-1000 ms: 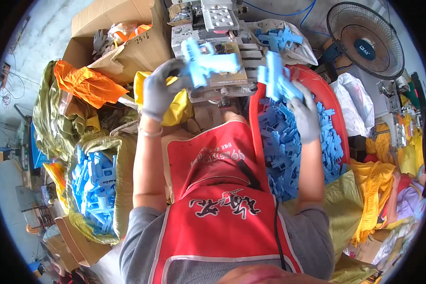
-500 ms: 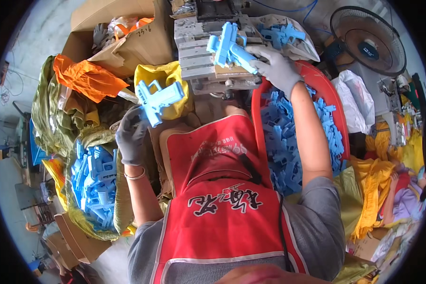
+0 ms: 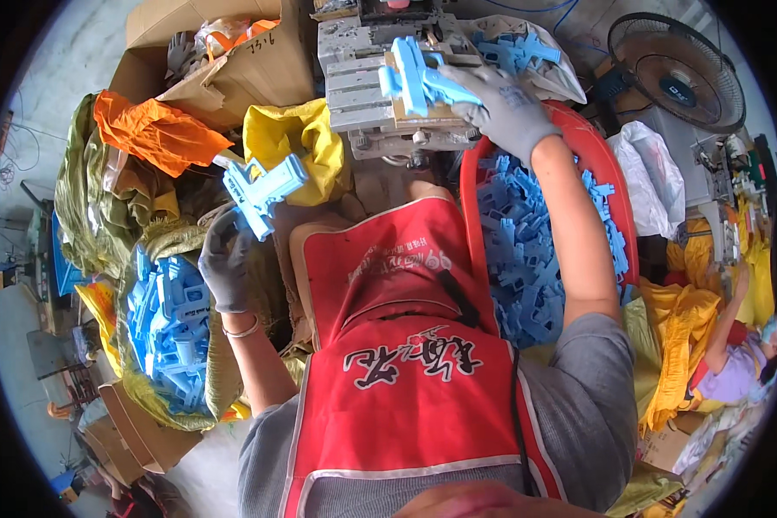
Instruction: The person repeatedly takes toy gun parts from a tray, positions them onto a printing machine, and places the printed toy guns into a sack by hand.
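Observation:
My left hand [image 3: 224, 263], in a grey glove, holds a light blue gun-shaped plastic part [image 3: 263, 192] above a woven sack [image 3: 211, 388] filled with several similar blue parts. My right hand [image 3: 502, 108], also gloved, grips another blue plastic part [image 3: 414, 79] and presses it onto the grey machine fixture [image 3: 380, 86] ahead of me. A red basket [image 3: 609, 190] heaped with blue parts sits under my right forearm. I wear a red apron.
A cardboard box [image 3: 233, 60] stands at the back left, with orange cloth [image 3: 151, 134] and a yellow bag [image 3: 298, 138] beside it. A floor fan [image 3: 675, 60] is at the back right. Another person [image 3: 742, 358] sits at the right edge among yellow bags.
My left hand has carried its blue part down and left from the machine toward the sack. My right hand has brought another blue part onto the machine fixture.

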Available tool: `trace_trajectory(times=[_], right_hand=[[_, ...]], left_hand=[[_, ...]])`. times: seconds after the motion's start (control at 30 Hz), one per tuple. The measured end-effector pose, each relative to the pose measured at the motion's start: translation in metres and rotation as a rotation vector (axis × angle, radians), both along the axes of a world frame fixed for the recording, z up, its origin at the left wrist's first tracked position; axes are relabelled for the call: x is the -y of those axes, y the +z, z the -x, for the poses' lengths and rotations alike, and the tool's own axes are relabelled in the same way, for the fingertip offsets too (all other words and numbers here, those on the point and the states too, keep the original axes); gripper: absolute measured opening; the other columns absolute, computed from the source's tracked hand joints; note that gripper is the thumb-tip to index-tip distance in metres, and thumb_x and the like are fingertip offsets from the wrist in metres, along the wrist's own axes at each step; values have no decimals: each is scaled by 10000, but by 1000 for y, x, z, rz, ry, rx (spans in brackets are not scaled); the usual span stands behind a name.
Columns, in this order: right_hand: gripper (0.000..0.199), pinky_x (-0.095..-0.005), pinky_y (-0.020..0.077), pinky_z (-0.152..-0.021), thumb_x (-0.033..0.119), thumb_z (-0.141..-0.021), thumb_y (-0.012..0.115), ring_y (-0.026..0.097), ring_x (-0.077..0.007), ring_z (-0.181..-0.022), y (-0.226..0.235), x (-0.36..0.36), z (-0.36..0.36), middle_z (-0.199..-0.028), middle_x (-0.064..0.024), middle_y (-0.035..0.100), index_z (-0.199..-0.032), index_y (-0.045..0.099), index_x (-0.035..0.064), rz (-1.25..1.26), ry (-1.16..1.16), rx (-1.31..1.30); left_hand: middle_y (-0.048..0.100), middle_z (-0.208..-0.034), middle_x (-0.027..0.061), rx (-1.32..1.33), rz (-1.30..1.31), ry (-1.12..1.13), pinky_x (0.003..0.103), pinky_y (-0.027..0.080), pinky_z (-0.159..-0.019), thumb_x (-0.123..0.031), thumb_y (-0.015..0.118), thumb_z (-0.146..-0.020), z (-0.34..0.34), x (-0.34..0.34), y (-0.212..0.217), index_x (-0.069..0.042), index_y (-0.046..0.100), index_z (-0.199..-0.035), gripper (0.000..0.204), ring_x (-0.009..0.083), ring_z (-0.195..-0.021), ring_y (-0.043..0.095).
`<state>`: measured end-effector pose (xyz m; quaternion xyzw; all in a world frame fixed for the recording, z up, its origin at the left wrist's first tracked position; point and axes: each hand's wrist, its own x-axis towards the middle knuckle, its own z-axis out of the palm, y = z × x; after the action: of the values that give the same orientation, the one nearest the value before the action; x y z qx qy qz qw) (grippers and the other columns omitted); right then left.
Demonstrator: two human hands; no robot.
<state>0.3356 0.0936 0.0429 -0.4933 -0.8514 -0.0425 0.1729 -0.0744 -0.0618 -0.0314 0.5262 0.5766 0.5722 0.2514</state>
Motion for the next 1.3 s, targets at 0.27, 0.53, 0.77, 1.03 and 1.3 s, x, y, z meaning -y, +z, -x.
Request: trace_trajectory(times=[0.27, 0.53, 0.77, 1.03, 1.3], right_hand=[[451, -439, 411, -987, 313, -928, 543, 506, -369, -1131, -11, 7, -7, -1241, -122, 550, -1370, 486, 245, -11, 1, 61], [353, -420, 473, -866, 247, -908, 569, 567, -379, -1037, 6, 23, -17, -1167, -160, 552, -1222, 554, 88, -204, 85, -263], [417, -443, 442, -961, 433, -908, 526, 560, -355, -1125, -192, 111, -142, -1230, -161, 578, -1207, 600, 151, 526, -540, -270], [510, -445, 471, -915, 439, -837, 616, 583, -365, -1089, -317, 211, -163, -1289, -175, 550, -1245, 563, 138, 658, -913, -210], [409, -332, 504, -715, 256, -913, 567, 633, -187, -822, -279, 166, -129, -1053, -121, 643, -1248, 547, 22, 967, -587, -1793]], left_hand=[[641, -1159, 89, 7, -14, 30, 259, 466, -892, -19, 632, -876, 24, 25, -7, 29, 601, -1179, 309, 140, -1039, 599], [650, -1135, 98, -197, -36, 261, 275, 492, -879, -49, 642, -893, 56, 48, -8, 33, 612, -1192, 311, 165, -1013, 609], [704, -1053, 68, -910, -36, 674, 214, 550, -748, -153, 696, -874, 160, 125, 2, 1, 669, -1111, 284, 127, -818, 677], [705, -1063, 69, -936, -13, 967, 251, 550, -761, -190, 652, -908, 177, 160, 11, -31, 679, -1115, 262, 149, -858, 685], [701, -1080, 88, -776, 41, 745, 278, 540, -804, -187, 581, -955, 117, 103, 16, -13, 688, -1103, 252, 165, -935, 673]])
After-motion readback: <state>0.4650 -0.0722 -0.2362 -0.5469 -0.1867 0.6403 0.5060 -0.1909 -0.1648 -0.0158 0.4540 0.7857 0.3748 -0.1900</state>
